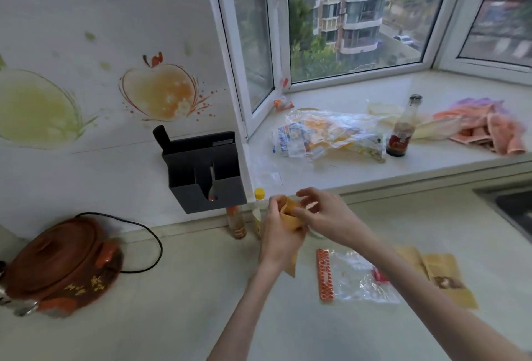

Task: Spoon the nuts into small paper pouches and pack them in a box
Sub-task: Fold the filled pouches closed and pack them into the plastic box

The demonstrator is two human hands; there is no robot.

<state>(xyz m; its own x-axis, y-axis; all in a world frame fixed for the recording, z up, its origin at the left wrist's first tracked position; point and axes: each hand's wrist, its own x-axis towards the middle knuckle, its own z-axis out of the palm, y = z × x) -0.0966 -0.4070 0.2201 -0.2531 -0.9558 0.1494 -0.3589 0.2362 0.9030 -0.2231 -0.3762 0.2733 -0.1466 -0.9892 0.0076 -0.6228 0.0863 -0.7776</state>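
A small tan paper pouch (pixel 290 218) is held upright above the counter, its mouth spread open. My left hand (pixel 277 234) grips its body from the left. My right hand (pixel 319 213) pinches the pouch's rim from the right, with the other fingers raised. A white bowl (pixel 315 233) peeks out under my right hand, mostly hidden. More flat tan pouches (pixel 444 277) lie on the counter at the right. A clear plastic bag with an orange zip strip (pixel 354 275) lies in front of them. No spoon, nuts or box can be made out.
A brown clay pot (pixel 60 262) with a black cord sits at the left. A black knife holder (pixel 205 170) hangs on the wall above two small bottles (pixel 236 222). The windowsill holds plastic bags (pixel 328 136), a sauce bottle (pixel 401 130) and pink cloths (pixel 483 127). A sink edge (pixel 512 208) shows at right.
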